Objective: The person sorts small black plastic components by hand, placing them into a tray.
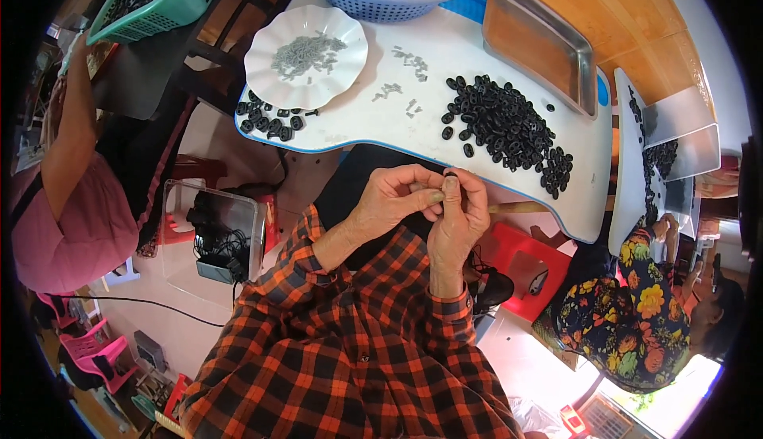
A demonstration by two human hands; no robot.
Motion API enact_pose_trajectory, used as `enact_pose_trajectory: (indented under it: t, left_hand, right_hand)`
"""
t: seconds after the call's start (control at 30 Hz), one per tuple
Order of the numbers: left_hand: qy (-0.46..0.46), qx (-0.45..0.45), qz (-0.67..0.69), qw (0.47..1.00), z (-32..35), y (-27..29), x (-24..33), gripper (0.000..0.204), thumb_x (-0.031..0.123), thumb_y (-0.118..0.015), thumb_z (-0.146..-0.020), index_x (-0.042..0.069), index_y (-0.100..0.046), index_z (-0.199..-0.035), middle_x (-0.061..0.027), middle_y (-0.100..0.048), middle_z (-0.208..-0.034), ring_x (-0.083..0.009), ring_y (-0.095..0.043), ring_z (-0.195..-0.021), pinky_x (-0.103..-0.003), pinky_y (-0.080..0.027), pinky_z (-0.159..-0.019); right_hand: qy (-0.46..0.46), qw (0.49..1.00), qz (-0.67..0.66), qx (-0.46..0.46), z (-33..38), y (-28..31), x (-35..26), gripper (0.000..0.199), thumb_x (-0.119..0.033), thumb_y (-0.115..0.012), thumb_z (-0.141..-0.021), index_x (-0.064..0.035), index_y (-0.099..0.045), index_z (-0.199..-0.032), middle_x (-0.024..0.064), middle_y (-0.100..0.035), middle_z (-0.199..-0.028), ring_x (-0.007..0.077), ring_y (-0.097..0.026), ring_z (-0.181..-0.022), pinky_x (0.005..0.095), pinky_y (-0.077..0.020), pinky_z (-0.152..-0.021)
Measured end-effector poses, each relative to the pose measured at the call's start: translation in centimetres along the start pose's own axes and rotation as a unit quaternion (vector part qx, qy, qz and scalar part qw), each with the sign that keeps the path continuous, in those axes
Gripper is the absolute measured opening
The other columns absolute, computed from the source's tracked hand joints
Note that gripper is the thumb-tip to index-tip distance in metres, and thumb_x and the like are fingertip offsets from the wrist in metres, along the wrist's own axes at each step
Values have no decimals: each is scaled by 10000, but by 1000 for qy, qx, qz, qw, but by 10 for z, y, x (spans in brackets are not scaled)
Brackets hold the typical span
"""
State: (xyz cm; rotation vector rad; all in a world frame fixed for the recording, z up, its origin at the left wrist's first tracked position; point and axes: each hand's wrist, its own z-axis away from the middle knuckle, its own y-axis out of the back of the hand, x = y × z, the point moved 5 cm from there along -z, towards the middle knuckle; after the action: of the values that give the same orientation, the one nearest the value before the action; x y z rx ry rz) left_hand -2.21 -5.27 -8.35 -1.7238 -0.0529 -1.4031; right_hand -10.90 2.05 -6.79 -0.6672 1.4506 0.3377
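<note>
Close together over my lap, just off the table's near edge, are my left hand (397,198) and my right hand (457,215). The right thumb and fingers pinch a small black oval piece (451,174), its end showing above the fingertips. My left thumb and forefinger press together against it; whatever they hold is hidden. On the right of the white table (381,129) lies a heap of black oval pieces with holes (501,121). A white scalloped plate (262,65) holds many tiny clear-grey bits (310,55), with more in small clusters (409,61) beside it.
Several black pieces (274,127) lie below the plate. A blue basket (373,9) of black parts and a metal tray (540,41) stand at the back. One person (75,216) sits at left near a green basket (175,21), another (636,312) at right.
</note>
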Motion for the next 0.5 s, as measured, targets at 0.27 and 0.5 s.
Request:
enact_pose_trajectory:
  t: [0.27,0.5]
  left_hand:
    - [-5,6,-51,999,0,4,4,121,68,-578,-911,-44,-613,-941,-51,-615,-763,-85,-585,-653,-215,-510,-575]
    - [-16,41,-52,998,-1,10,9,181,140,-526,-952,-25,-597,-966,-32,-598,-791,-73,-562,-628,-204,-484,-530]
  right_hand:
    - [-49,995,-88,-21,2,-1,4,89,-3,-595,-878,-4,-612,-965,31,-580,-967,68,-524,-782,198,-435,-690]
    - [-43,996,-78,-15,-2,3,-2,123,-12,-624,-861,12,-642,-981,35,-620,-907,76,-544,-742,204,-448,-672]
